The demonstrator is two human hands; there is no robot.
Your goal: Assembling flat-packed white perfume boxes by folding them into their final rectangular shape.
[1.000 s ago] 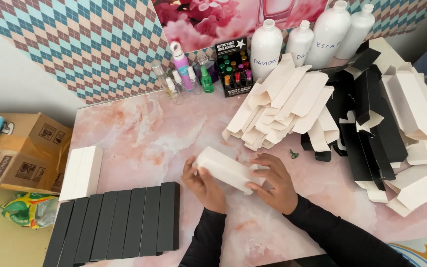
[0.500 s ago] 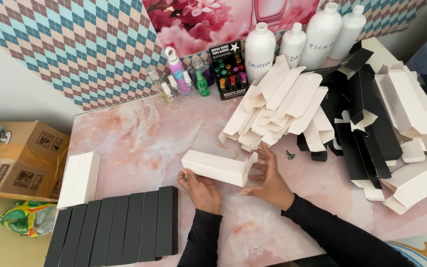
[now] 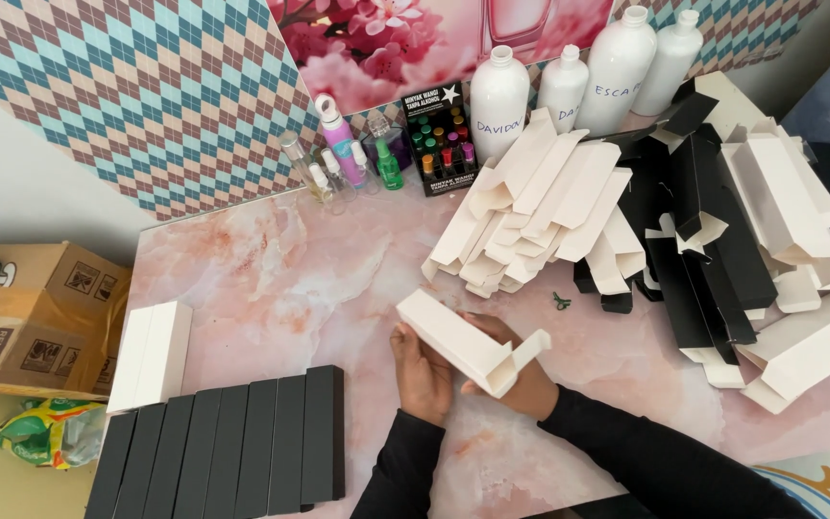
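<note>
Two hands on one long white carton (image 3: 463,341), held just above the pink marble table (image 3: 271,288). Left hand (image 3: 422,373) cups it from below, fingers curled round the underside; right hand (image 3: 521,380) pinches the near end, where a flap (image 3: 528,346) stands open. Risk, I'd say: squeeze too hard and the thin card creases, or that flap tears at its fold. Both wrists are bent inward, dark sleeves angling up from below. Left of the grip lies a row of black boxes (image 3: 232,447); beyond it, a heap of white cartons (image 3: 540,207).
</note>
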